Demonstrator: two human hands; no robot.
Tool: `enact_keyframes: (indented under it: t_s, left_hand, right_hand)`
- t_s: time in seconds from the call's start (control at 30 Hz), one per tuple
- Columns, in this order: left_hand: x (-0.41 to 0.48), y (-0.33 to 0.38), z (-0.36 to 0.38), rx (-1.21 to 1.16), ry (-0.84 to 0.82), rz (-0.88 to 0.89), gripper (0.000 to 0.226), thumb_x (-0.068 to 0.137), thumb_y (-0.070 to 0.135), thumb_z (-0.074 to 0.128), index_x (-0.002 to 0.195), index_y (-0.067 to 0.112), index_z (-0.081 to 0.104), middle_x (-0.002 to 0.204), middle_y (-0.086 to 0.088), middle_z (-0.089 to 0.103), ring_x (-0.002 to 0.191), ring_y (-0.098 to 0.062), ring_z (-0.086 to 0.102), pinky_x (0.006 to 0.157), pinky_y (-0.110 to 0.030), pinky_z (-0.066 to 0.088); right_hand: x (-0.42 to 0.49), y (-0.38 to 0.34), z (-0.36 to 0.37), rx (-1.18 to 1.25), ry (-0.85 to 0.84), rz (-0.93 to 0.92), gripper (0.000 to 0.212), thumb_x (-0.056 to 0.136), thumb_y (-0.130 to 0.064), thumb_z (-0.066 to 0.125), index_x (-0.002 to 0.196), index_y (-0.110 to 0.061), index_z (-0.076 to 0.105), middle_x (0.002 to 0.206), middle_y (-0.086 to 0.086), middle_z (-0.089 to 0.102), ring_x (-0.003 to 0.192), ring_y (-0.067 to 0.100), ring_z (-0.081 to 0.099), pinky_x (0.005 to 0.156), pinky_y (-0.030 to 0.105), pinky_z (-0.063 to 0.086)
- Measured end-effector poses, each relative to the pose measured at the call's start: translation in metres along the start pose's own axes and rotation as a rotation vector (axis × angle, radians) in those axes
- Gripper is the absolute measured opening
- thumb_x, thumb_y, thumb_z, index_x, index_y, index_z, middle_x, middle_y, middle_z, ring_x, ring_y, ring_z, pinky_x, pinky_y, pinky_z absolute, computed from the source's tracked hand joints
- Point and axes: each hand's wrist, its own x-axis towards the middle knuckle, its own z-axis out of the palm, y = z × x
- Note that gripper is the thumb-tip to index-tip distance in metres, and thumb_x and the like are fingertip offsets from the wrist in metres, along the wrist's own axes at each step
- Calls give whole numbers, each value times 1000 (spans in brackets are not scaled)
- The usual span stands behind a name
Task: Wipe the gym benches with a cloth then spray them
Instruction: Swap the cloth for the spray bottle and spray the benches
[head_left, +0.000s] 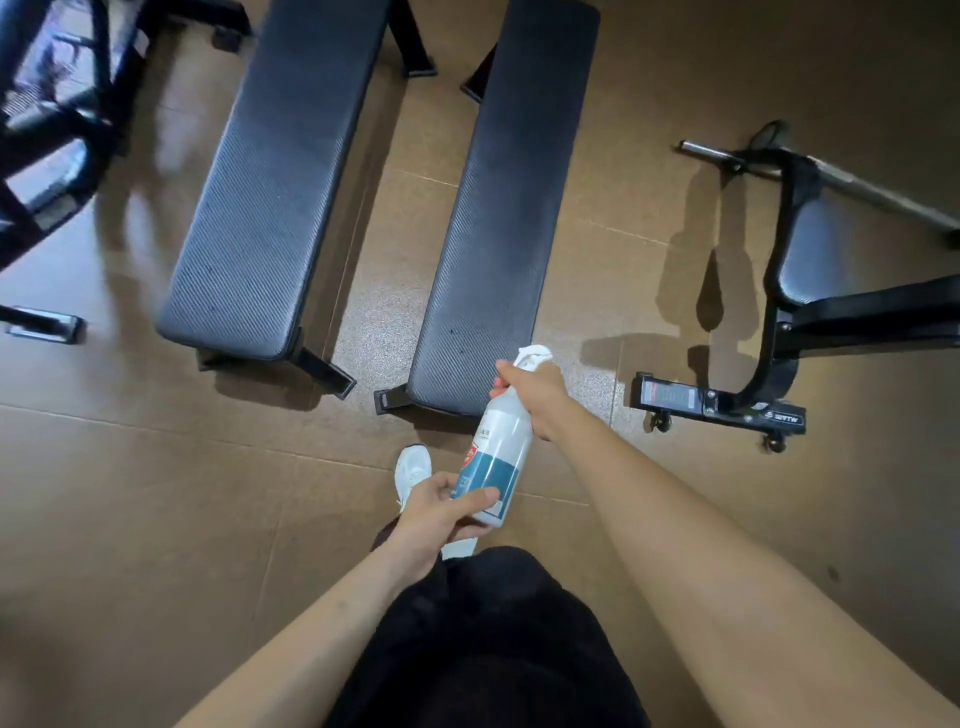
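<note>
A white plastic spray bottle with a teal label (496, 457) is clamped at its trigger by the right hand (535, 389) and at its base by the left hand (441, 512), aimed over the near end of the right black padded bench (498, 218); the left black padded bench (270, 192) lies beside it. No cloth is seen, so wiping is judged finished and spraying under way

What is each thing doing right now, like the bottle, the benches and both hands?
Spray bottle: held tilted in the air by both hands, nozzle toward the right bench.
Right hand: closed around the bottle's neck at the trigger.
Left hand: gripping the bottle's base.
Left bench: standing on the floor, nothing lying on it.
Right bench: standing on the floor, nothing lying on it.
Cloth: not visible.
</note>
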Motion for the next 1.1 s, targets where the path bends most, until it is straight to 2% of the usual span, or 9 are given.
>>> enact_keyframes:
  t_s: [0.1, 0.4, 0.57, 0.67, 0.73, 0.8, 0.93, 1.03, 1.1]
  left_hand:
    - [13, 16, 13, -44, -32, 37, 74, 67, 28, 96, 121, -1, 57, 113, -20, 75, 102, -33, 75, 98, -50, 57]
    - [49, 75, 74, -97, -46, 102, 62, 71, 25, 87, 120, 0, 58, 114, -19, 74, 102, -31, 76, 87, -41, 63]
    - [79, 96, 130, -89, -19, 132, 72, 65, 31, 89, 121, -1, 58, 111, -20, 75, 99, -32, 76, 93, -47, 60]
    - [99, 108, 176, -52, 49, 163, 74, 64, 31, 95, 119, -4, 59, 114, -26, 73, 99, -36, 73, 95, -50, 57]
    - [112, 117, 212, -30, 78, 176, 61, 69, 30, 93, 113, 1, 62, 113, -24, 74, 99, -34, 73, 99, -51, 54]
    - [123, 123, 249, -6, 104, 187, 45, 78, 26, 88, 108, 6, 62, 112, -20, 75, 97, -28, 73, 96, -45, 56]
    - [142, 135, 320, 11, 152, 206, 52, 75, 31, 89, 112, 4, 62, 116, -17, 75, 98, -22, 75, 78, -27, 56]
    - [153, 149, 359, 6, 153, 199, 46, 84, 21, 83, 120, 1, 62, 115, -13, 76, 109, -27, 73, 88, -32, 59]
    - [159, 161, 376, 12, 154, 207, 46, 84, 22, 84, 119, 2, 62, 114, -12, 77, 110, -29, 73, 93, -35, 59]
  right_hand:
    - [10, -29, -6, 3, -45, -54, 14, 91, -15, 74, 97, -15, 62, 90, 9, 70, 61, 18, 71, 57, 33, 58]
    - [54, -105, -36, -6, -23, -110, 21, 95, -12, 67, 80, -12, 52, 67, 9, 59, 45, 13, 57, 49, 27, 51]
    - [87, -144, -75, -41, -124, -159, 13, 93, -12, 70, 97, -12, 58, 84, 8, 65, 48, 13, 65, 49, 28, 53]
    - [111, -170, -111, -15, -126, -182, 16, 93, -17, 71, 90, -11, 57, 75, 9, 64, 46, 14, 61, 53, 31, 54]
    - [123, -189, -139, -17, -133, -199, 20, 94, -19, 71, 85, -11, 55, 69, 10, 62, 43, 14, 59, 50, 30, 52]
    - [132, -209, -167, -55, -168, -226, 21, 95, -19, 70, 84, -10, 54, 67, 9, 61, 41, 13, 60, 45, 27, 51]
    - [138, -253, -219, -73, -329, -307, 12, 95, -9, 68, 92, -8, 57, 78, 10, 62, 41, 13, 61, 44, 23, 52]
    - [145, -280, -248, -93, -369, -341, 11, 93, -3, 68, 98, -4, 58, 79, 10, 61, 42, 15, 61, 43, 23, 51]
    - [152, -294, -261, -105, -353, -358, 11, 94, -5, 67, 88, -4, 58, 72, 11, 61, 40, 13, 59, 43, 24, 51]
